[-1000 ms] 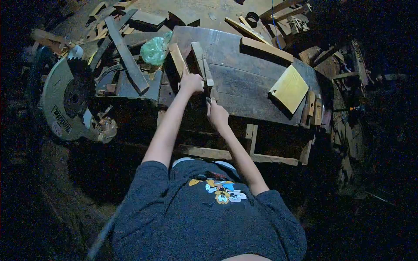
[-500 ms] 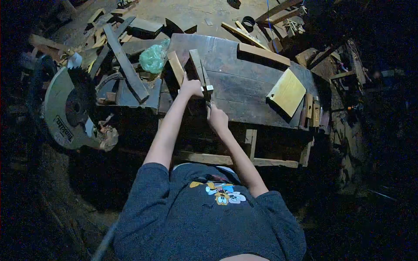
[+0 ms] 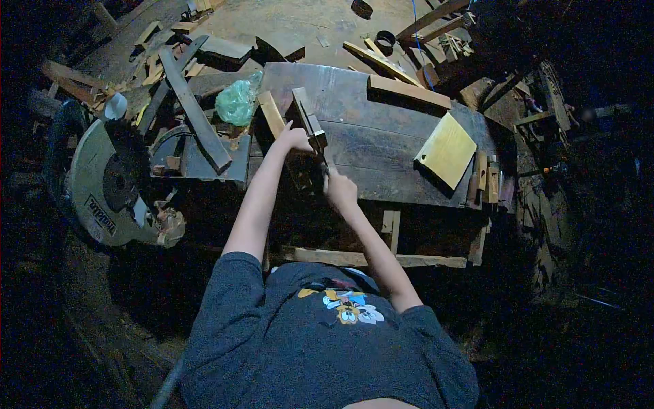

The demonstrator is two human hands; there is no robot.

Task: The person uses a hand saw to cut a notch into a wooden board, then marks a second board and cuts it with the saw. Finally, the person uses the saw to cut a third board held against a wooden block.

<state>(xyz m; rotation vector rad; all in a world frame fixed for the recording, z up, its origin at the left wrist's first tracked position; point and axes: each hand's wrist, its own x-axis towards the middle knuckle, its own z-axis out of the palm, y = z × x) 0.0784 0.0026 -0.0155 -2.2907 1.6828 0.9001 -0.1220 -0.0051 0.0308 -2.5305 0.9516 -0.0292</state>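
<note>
My left hand (image 3: 296, 140) is over the left part of the dark wooden bench, closed around a narrow wooden block (image 3: 302, 103) that points away from me. One of its fingers sticks out along the block's left side. My right hand (image 3: 341, 189), nearer the bench's front edge, is wrapped around the handle of a hammer. The hammer's head (image 3: 318, 139) shows just right of my left hand and covers part of the block. A lighter wooden piece (image 3: 270, 112) lies to the left of my left hand, its near end hidden by that hand and forearm.
On the bench (image 3: 381, 160) are a long wood block (image 3: 409, 92), a pale board (image 3: 447, 151) and several small wooden tools (image 3: 482, 170) at the right edge. To the left are a circular saw (image 3: 102, 184), a green plastic bag (image 3: 238, 101) and a long plank (image 3: 194, 109).
The hammer's head has shifted slightly left and turned, so its bright end face shows less. Both hands keep their holds. The whole view has tilted a little.
</note>
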